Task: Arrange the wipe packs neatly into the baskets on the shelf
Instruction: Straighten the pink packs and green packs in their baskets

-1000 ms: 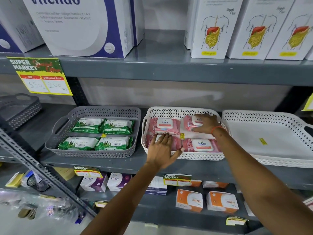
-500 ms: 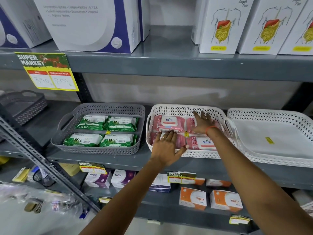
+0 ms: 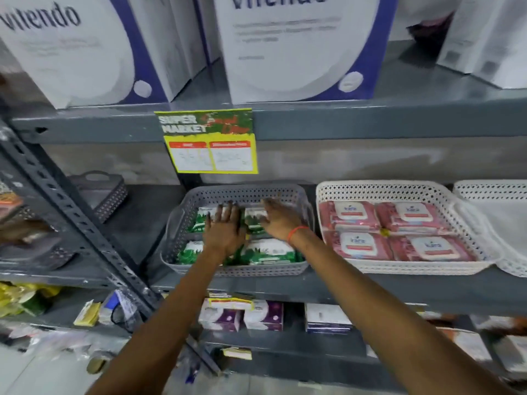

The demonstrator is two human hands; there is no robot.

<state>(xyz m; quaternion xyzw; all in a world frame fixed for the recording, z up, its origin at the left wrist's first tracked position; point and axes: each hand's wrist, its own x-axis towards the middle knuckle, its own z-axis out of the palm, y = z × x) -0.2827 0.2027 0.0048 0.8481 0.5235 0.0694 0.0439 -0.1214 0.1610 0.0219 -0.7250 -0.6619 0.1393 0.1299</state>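
Head view. Both hands were inside the grey basket [image 3: 242, 192] on the middle shelf [image 3: 370, 292]. The left hand [image 3: 225, 229] lay flat, fingers spread and extended, palm down across the green wipe packs [image 3: 268, 250]; it gripped nothing. The right hand [image 3: 278, 219], just beside it, was likewise open and flat on the rear pack, a red thread at the wrist; it held nothing either. In my judgement the flat palms served to press and square the four green packs into a two-by-two layout, not to lift them.

To the right of the right hand stood the white basket [image 3: 399, 188], carrying four pink wipe packs [image 3: 399, 232] already set two by two, apparently finished. Their white labels read "kara". Further right, a second white basket [image 3: 490, 186] showed no packs in its visible part.

Above the hands, a price card [image 3: 209, 141] read "SUPER MARKET"; its handwritten figures were blurred. The boxes [image 3: 299, 47] overhead read "vitendo". Print on the green packs was illegible.
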